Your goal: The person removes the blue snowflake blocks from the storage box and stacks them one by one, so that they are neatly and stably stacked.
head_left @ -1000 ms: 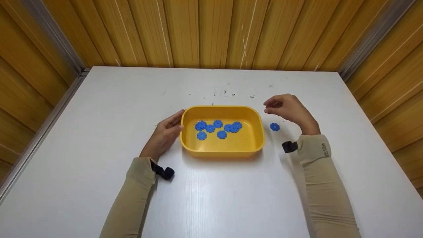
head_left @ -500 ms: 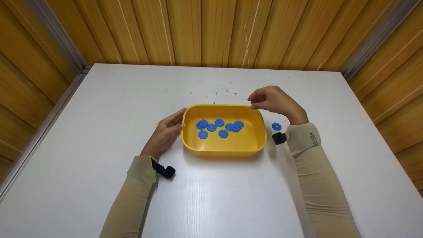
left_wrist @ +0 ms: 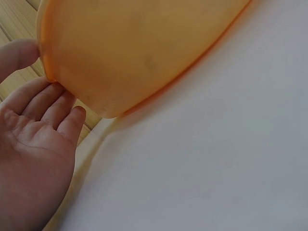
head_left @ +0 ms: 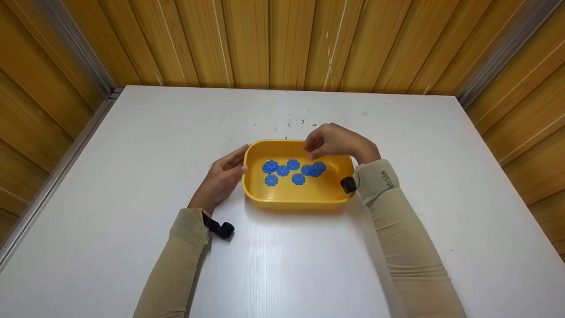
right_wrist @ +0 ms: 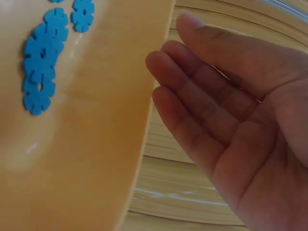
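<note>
A yellow plastic bin (head_left: 291, 196) sits on the table, with several blue notched plastic discs (head_left: 298, 179) lying flat on its floor, some overlapping. My left hand (head_left: 218, 179) rests against the bin's left end, thumb and fingertips at the rim. In the left wrist view those fingers (left_wrist: 48, 103) are extended, touching the outer wall. Over the bin's far right part hovers my right hand (head_left: 337, 140), its fingers loosely bent. The right wrist view shows nothing between this hand's thumb and fingers (right_wrist: 185, 108), with the blue discs (right_wrist: 39, 55) off to one side.
The white table (head_left: 282, 265) carries small dark marks behind the bin. Wood-look panel walls (head_left: 247, 44) stand along its back and sides. Black cameras (head_left: 226, 230) are strapped at both wrists, the right one overlapping the bin's right edge.
My right hand has moved left from beside the bin to above it. A lone blue disc on the table to the right is now hidden behind the right sleeve. The left hand stays put.
</note>
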{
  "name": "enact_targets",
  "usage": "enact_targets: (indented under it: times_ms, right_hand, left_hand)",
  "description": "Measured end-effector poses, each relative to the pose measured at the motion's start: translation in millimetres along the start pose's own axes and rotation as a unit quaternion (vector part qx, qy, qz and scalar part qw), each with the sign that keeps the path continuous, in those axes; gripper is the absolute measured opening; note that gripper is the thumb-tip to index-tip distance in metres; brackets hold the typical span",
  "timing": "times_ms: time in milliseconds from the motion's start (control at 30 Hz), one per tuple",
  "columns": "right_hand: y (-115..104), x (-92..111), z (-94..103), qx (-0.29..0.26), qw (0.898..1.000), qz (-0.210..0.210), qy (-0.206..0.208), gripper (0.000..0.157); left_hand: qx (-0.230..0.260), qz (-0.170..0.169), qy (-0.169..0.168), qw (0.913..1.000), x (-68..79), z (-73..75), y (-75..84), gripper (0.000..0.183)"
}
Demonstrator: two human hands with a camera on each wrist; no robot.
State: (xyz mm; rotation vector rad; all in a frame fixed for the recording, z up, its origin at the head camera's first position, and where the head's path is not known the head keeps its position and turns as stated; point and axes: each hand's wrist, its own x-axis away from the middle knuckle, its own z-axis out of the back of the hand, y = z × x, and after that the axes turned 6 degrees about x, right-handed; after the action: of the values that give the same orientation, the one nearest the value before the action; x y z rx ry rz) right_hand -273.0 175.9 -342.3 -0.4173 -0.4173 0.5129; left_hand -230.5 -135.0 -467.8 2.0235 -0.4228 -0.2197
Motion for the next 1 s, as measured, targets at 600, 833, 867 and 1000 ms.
enact_targets:
  times_ms: [600, 833, 867, 1000]
  right_hand:
    - [-11, -30, -34.7, 0.028, 0.993, -0.017, -0.113, 0.026]
    - [-15, -35, -43.7, 0.049, 0.991, -0.039, -0.116, 0.024]
    - [-16, -35, -45.0, 0.048, 0.991, -0.042, -0.115, 0.024]
    - [-17, -35, -49.1, 0.049, 0.992, -0.050, -0.109, 0.021]
  left_hand:
    - [-0.014, 0.006, 0.015, 0.9998, 0.5, -1.2, 1.2, 0.066]
    - [-0.013, 0.001, 0.014, 0.9998, 1.3, -2.8, 0.7, 0.066]
    - [-0.012, 0.001, 0.015, 0.9998, 1.2, -2.9, 0.7, 0.066]
    - [-0.008, 0.002, 0.013, 0.9999, 1.2, -2.7, 0.7, 0.066]
